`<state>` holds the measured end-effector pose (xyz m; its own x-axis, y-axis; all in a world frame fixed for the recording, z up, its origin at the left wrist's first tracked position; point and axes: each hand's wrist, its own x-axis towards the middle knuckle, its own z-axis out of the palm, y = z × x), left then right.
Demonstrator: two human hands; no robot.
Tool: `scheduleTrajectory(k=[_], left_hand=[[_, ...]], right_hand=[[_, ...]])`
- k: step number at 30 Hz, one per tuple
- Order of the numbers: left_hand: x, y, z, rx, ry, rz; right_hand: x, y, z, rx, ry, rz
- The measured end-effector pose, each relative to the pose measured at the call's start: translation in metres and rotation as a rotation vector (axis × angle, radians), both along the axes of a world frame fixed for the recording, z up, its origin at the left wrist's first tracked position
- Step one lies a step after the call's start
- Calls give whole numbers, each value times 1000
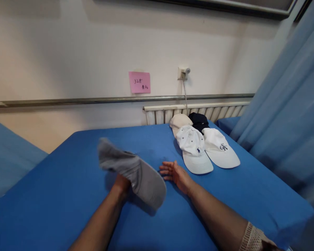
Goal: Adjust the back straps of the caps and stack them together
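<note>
A grey baseball cap (pixel 136 172) is held up above the blue-covered bed by my left hand (pixel 122 184), its brim tilted down toward the right. The cap hides most of the fingers on that hand. Just right of the brim, my right hand (pixel 178 176) has its fingers stretched out and touches no cap. Near it lies a white cap with a small dark emblem (pixel 195 150). Beside that are a white cap with dark lettering (pixel 219 148), a cream cap (pixel 180 122) and a dark navy cap (pixel 199 120).
The blue sheet (pixel 54 188) covers the bed surface. Behind it run a metal rail (pixel 104 100) and a white radiator (pixel 167 108). A pink note (pixel 139 82) and a socket with a plug (pixel 183 73) are on the wall. A blue curtain (pixel 285 101) hangs at the right.
</note>
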<state>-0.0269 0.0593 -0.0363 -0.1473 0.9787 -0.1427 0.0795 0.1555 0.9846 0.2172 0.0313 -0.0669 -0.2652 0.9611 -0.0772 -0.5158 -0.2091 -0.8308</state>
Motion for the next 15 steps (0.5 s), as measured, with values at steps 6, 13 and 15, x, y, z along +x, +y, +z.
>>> scheduleTrajectory(k=[6, 13, 15], left_hand=[[18, -7, 8, -156, -91, -105], [22, -20, 22, -302, -753, -235], [31, -29, 16, -387, -768, -314]], right_hand=[[-1, -12, 10, -61, 183, 240], [13, 5, 2, -35, 347, -47], [15, 9, 0, -19, 390, -106]])
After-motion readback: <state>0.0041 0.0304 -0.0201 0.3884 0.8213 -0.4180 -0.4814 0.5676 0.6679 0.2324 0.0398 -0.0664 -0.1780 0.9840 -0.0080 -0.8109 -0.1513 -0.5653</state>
